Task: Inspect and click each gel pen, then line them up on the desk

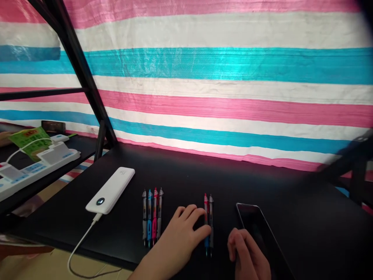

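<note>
My left hand lies flat on the black table, fingers stretched out, its fingertips touching a pair of pens that lie side by side. A group of several pens in grey, blue and pink lies just left of that hand. Low in the view, my right hand rests with fingers loosely curled at the left edge of a dark phone lying face up. Nothing shows inside its fingers.
A white power bank with a white cable lies to the left. On a lower shelf at far left sit a white power strip and a green packet. A striped tarp hangs behind; black frame bars rise at left.
</note>
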Motion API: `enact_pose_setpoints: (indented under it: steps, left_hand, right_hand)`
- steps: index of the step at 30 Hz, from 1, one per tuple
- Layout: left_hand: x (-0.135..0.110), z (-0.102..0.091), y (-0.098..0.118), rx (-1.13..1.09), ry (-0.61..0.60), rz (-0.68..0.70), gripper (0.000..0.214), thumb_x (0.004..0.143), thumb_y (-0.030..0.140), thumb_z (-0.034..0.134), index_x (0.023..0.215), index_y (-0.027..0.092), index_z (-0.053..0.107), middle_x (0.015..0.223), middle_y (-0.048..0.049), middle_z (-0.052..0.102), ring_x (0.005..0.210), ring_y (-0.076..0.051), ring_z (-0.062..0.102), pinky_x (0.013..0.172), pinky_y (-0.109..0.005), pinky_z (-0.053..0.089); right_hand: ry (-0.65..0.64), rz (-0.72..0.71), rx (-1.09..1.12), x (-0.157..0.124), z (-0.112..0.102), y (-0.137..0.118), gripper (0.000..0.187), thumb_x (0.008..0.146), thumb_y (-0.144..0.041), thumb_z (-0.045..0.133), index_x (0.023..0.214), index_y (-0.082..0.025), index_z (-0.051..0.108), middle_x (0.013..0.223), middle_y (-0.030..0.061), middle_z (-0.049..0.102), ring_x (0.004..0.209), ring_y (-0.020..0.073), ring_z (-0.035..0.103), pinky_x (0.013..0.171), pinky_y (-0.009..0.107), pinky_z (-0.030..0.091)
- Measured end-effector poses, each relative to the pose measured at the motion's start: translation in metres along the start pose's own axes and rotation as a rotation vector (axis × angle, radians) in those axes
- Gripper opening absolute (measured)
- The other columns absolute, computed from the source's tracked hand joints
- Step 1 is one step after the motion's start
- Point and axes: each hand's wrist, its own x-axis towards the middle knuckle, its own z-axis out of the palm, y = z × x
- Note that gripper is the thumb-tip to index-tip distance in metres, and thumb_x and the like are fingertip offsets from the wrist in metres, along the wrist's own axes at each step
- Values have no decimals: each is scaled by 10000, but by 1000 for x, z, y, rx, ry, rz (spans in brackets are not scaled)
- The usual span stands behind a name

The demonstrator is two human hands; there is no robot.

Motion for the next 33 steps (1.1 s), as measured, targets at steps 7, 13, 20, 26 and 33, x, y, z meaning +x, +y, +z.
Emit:
enact_pose_setpoints:
  steps: [7,13,20,26,33]
  left_hand:
    - [17,-2,-7,110,-15,7,168,1000,160,629,1123,272,650,1368,-112,640,1306,-346,568,964,-495,501]
    - [12,1,-16,149,99,15,231,978,46,555,1041,247,648,1288,-86,685,1261,-317,588,1001,-489,460]
    - [-5,-25,-5,99,338,33,358,981,2,397,1060,220,670,853,-17,625,836,-198,596,1091,-462,352]
    - [-7,-26,0,166,376,33,288,1009,45,428,1002,200,671,789,-12,656,746,-212,561,846,-397,365]
    - [-5,-26,2,102,233,10,275,907,21,426,803,204,602,678,-11,618,606,-204,554,618,-371,306]
  right_hand:
    - [-32,6,-18,-1,4,-6,453,1048,-521,562,702,-229,543,622,-41,416,594,155,378,607,307,300]
    - [-11,-19,-45,-1,6,-11,434,1056,-488,544,708,-229,541,640,-45,416,600,146,398,605,285,321]
    - [-215,-204,-301,0,14,-18,318,1066,-406,490,890,-233,691,797,8,600,727,177,585,668,279,443]
    - [-397,-374,-508,7,9,-7,314,1078,-283,501,829,-212,678,753,19,575,687,176,600,596,271,461]
    - [-354,-435,-507,5,9,-4,267,1055,-249,544,855,-204,716,744,24,601,638,168,605,554,257,485]
